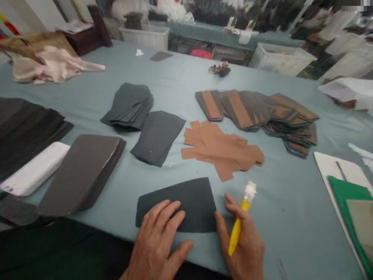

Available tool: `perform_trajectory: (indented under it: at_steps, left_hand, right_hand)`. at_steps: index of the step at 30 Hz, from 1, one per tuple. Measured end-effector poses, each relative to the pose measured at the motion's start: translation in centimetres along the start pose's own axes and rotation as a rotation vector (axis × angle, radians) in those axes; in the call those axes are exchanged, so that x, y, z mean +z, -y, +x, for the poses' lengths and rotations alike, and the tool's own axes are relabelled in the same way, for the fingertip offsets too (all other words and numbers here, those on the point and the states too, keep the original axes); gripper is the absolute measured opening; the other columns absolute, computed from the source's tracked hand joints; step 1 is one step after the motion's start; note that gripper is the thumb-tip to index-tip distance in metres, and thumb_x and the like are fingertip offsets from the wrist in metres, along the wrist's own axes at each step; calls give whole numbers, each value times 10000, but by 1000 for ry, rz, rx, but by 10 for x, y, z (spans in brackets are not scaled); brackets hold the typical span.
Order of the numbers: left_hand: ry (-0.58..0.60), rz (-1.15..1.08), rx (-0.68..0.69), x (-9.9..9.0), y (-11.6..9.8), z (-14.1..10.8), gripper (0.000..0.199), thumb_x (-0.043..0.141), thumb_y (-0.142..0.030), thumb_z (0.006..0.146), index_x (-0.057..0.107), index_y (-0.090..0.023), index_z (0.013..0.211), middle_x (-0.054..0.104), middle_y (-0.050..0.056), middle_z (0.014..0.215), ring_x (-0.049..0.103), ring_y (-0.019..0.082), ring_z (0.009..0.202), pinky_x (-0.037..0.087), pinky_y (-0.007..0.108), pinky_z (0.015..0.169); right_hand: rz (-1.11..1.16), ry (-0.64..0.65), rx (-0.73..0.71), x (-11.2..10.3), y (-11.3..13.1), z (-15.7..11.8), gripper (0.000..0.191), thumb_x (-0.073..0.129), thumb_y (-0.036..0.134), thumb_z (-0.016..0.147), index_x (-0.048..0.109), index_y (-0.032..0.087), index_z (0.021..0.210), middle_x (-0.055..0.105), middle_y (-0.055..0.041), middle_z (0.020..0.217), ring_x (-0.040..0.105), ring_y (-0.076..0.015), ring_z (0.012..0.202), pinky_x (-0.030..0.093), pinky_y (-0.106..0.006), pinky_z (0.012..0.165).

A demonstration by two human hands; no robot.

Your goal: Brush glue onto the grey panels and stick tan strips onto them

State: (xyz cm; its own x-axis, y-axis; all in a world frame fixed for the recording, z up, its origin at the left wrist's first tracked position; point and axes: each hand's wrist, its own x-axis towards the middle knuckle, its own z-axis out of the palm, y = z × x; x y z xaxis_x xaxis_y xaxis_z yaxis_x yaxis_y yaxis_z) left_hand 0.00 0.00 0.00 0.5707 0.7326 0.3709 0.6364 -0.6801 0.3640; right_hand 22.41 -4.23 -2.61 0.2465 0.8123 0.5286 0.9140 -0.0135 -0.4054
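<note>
A person's bare hands work at a blue-grey surface (291,217), seen from head height. A dark grey fabric-like panel (195,204) lies flat at the near edge, its long axis running roughly left to right, its wider end at the right. The left hand (155,243) is nearer: it overlaps the panel's near, left part, fingers flat and slightly spread, gripping nothing, thumb out to the right. The right hand (244,247) is at the panel's right end, its thumb at that edge, apparently touching it. Its fingers are closed around a yellow-handled brush (236,233), whose whitish bristles point away from the person. Beyond the panel, slightly right, lies a loose pile of brown strips (218,146). Two stacks of dark panels (159,136) sit beyond it to the left; farther right, overlapping panels with brown bands (244,111) fan out.
</note>
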Motion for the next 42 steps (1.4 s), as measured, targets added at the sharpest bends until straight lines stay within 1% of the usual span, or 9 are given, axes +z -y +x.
perform_trajectory:
  at_steps: [4, 9, 14, 18, 22, 25, 30, 36, 42]
  left_hand:
    - [11, 36, -21, 20, -13, 25, 327, 553, -362, 1056, 645, -175, 1308, 717, 77, 1309, 560, 294, 1224, 404, 428, 1029]
    - [7, 91, -28, 29, -12, 42, 126, 613, -172, 996, 688, -222, 1085, 750, 41, 1114, 618, 287, 1020, 443, 422, 884]
    - [-62, -200, -178, 26, 0, 47, 114, 588, -181, 1009, 656, -237, 936, 736, 0, 954, 661, 217, 894, 493, 345, 812]
    - [-193, -332, -386, 24, 8, 47, 103, 594, -284, 1031, 653, -220, 976, 720, -9, 872, 690, 165, 798, 521, 263, 727]
    - [-221, -434, -477, 20, 9, 45, 176, 605, -366, 1015, 699, -222, 975, 755, -5, 899, 719, 162, 813, 546, 247, 748]
    - [-232, -480, -518, 19, 8, 44, 192, 620, -383, 990, 715, -220, 956, 761, -1, 881, 723, 166, 806, 557, 250, 759]
    - [-232, -504, -523, 19, 8, 45, 203, 619, -386, 975, 724, -214, 947, 766, 17, 882, 730, 179, 817, 565, 268, 774]
    - [-232, -515, -503, 20, 8, 46, 190, 626, -383, 964, 716, -220, 922, 757, 15, 857, 718, 181, 788, 562, 278, 753]
    - [-234, -522, -507, 20, 7, 46, 200, 613, -385, 964, 712, -220, 912, 752, 23, 857, 715, 189, 802, 559, 288, 759]
  right_hand:
    - [38, -2, 66, -2, -7, 0, 235, 621, 398, 1055, 605, 197, 1177, 773, -150, 1269, 806, -246, 1016, 658, -346, 832]
    - [127, -25, 117, -6, -6, 2, 188, 616, 370, 1052, 609, 208, 1145, 781, -147, 1247, 808, -234, 993, 662, -340, 812]
    - [129, -88, 145, -12, -9, 6, 141, 620, 321, 1049, 595, 203, 1119, 797, -145, 1196, 813, -187, 876, 649, -274, 758]
    - [113, -60, 35, -13, -16, 4, 99, 609, 237, 1045, 588, 208, 1137, 801, -136, 1191, 805, -215, 1028, 652, -316, 873]
    - [79, 138, -128, -14, -16, 0, 175, 605, 259, 1024, 593, 211, 1192, 732, -161, 1358, 728, -288, 1232, 645, -443, 967]
    - [11, 278, -237, -16, -13, -8, 281, 634, 303, 971, 594, 192, 1226, 639, -207, 1482, 685, -349, 1281, 627, -528, 992]
    - [-1, 370, -453, -26, -7, -30, 339, 675, 367, 900, 603, 174, 1169, 590, -266, 1513, 600, -360, 1384, 596, -505, 1026]
    - [11, 349, -475, -28, -7, -32, 369, 636, 436, 932, 598, 169, 1184, 621, -254, 1478, 572, -336, 1415, 572, -486, 1054]
    - [-46, 348, -348, -23, -10, -16, 469, 721, 483, 907, 578, 177, 1232, 582, -250, 1528, 634, -385, 1332, 582, -551, 1030]
